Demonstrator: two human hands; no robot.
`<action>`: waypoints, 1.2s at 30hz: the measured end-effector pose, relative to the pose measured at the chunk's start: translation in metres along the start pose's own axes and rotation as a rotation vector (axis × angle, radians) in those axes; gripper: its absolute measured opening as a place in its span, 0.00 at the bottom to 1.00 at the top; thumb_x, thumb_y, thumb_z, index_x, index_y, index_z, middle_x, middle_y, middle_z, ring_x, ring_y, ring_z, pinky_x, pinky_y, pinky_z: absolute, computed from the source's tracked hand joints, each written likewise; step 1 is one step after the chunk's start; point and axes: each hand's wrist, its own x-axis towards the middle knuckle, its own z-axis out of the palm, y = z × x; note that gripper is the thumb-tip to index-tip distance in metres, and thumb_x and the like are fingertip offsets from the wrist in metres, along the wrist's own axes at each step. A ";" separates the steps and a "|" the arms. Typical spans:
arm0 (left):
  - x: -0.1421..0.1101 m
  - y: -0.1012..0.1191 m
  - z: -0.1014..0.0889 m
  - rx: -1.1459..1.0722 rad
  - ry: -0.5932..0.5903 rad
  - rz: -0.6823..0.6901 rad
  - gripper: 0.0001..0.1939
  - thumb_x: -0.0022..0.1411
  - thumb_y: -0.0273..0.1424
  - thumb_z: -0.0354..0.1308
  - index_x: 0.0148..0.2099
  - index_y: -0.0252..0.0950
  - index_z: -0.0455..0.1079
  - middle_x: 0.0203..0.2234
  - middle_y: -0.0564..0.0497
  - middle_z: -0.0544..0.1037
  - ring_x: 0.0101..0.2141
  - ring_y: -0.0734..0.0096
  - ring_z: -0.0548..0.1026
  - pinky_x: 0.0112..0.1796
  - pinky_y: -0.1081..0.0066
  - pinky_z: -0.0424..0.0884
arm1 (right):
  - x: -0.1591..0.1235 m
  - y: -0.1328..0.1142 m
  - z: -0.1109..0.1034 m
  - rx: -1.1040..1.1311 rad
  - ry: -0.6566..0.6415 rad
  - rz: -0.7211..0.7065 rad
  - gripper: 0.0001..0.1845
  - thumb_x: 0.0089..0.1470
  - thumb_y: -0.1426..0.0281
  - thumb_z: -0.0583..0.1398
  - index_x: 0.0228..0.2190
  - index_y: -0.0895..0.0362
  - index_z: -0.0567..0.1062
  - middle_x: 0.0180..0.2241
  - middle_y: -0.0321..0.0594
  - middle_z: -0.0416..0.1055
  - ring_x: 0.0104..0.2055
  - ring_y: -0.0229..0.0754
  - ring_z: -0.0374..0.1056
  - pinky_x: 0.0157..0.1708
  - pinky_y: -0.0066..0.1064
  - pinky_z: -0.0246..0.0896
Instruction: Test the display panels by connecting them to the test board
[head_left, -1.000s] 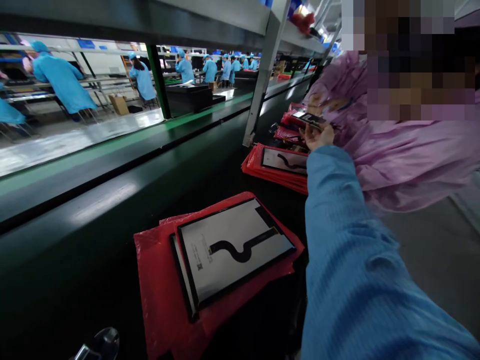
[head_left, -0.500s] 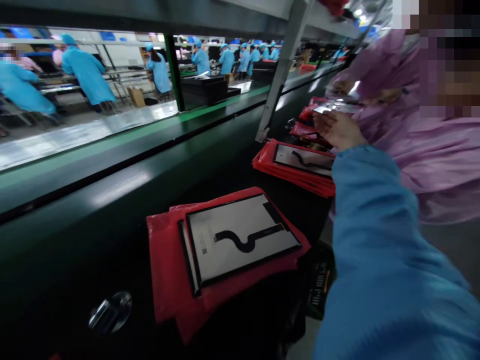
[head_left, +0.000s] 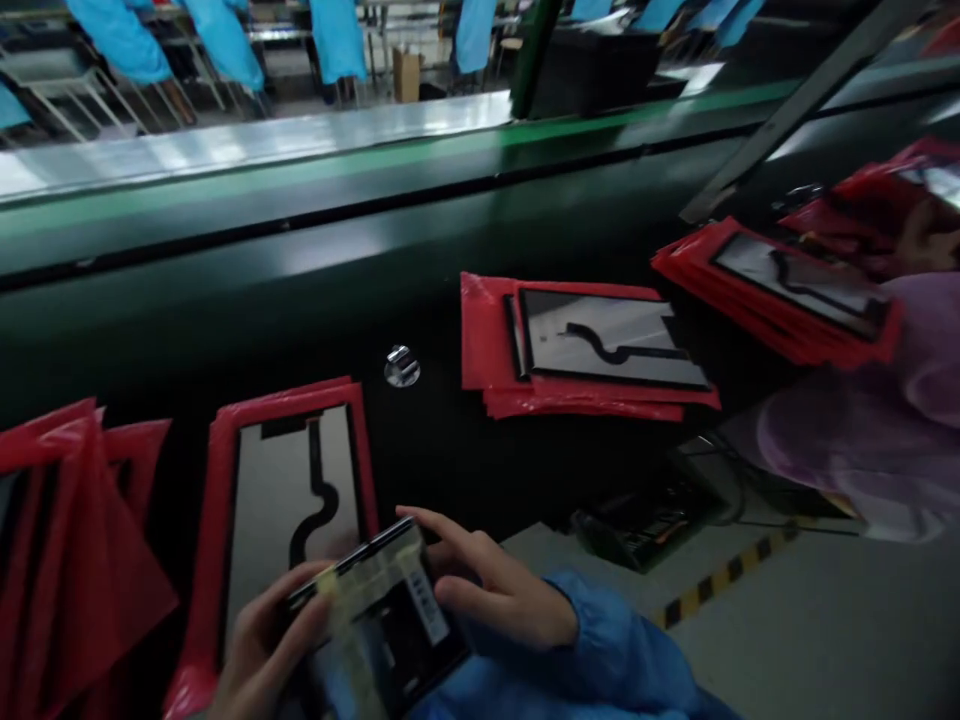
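Left fingers [head_left: 301, 628] grip the taped device [head_left: 394, 625]; right fingers [head_left: 469, 602] meet its edge, grip unclear; slack hold could drop it!

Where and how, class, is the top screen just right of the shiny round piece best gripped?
Probably pinch the long near edge of the screen, coming from the person's side. The screen lies flat with that edge facing the person, while the dark cable runs toward its right end, so avoid gripping there.

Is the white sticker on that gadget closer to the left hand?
No, the white label sits on the side of the device nearer the right hand.
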 end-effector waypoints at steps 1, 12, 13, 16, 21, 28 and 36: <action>0.001 -0.003 -0.002 0.021 -0.066 0.012 0.19 0.55 0.45 0.68 0.44 0.39 0.78 0.38 0.49 0.83 0.42 0.61 0.79 0.41 0.74 0.74 | 0.002 0.007 0.012 0.034 0.071 0.027 0.35 0.63 0.52 0.56 0.65 0.54 0.56 0.45 0.45 0.76 0.40 0.41 0.74 0.38 0.31 0.67; 0.019 0.007 -0.090 0.337 -0.015 0.433 0.13 0.69 0.37 0.53 0.52 0.40 0.72 0.46 0.51 0.81 0.47 0.67 0.78 0.48 0.73 0.72 | -0.017 0.047 -0.040 -0.143 1.063 0.221 0.34 0.48 0.52 0.66 0.53 0.55 0.71 0.27 0.35 0.76 0.24 0.41 0.70 0.23 0.29 0.64; 0.023 0.006 -0.093 0.418 -0.028 0.471 0.12 0.69 0.36 0.53 0.50 0.41 0.73 0.44 0.52 0.81 0.45 0.68 0.78 0.46 0.74 0.73 | -0.017 0.049 -0.048 -0.202 1.077 0.225 0.35 0.47 0.52 0.66 0.52 0.56 0.72 0.26 0.35 0.76 0.24 0.42 0.70 0.23 0.30 0.65; 0.032 0.000 -0.095 0.623 -0.117 0.592 0.12 0.69 0.35 0.53 0.51 0.41 0.73 0.46 0.52 0.79 0.46 0.69 0.77 0.48 0.73 0.71 | -0.016 0.044 -0.064 -0.484 1.121 0.204 0.32 0.50 0.52 0.62 0.50 0.59 0.73 0.32 0.43 0.77 0.33 0.47 0.74 0.30 0.36 0.71; 0.039 -0.010 -0.103 0.878 0.050 0.616 0.18 0.70 0.39 0.50 0.57 0.38 0.69 0.53 0.47 0.74 0.52 0.62 0.73 0.54 0.63 0.67 | -0.006 0.008 -0.035 -1.090 1.176 0.013 0.21 0.60 0.62 0.56 0.50 0.60 0.73 0.48 0.54 0.73 0.49 0.52 0.72 0.47 0.45 0.71; 0.048 -0.004 -0.100 0.945 0.094 0.327 0.24 0.68 0.47 0.45 0.54 0.35 0.68 0.47 0.44 0.75 0.43 0.54 0.76 0.44 0.57 0.70 | 0.034 0.007 0.056 -0.628 0.317 0.203 0.20 0.62 0.66 0.55 0.54 0.58 0.71 0.41 0.44 0.77 0.38 0.42 0.75 0.39 0.35 0.74; 0.063 0.007 -0.095 0.814 0.055 0.165 0.22 0.64 0.51 0.45 0.46 0.38 0.64 0.41 0.44 0.76 0.43 0.49 0.75 0.45 0.55 0.66 | 0.053 0.027 0.074 -0.438 0.536 0.257 0.33 0.57 0.59 0.60 0.59 0.62 0.64 0.44 0.49 0.75 0.43 0.49 0.74 0.45 0.42 0.72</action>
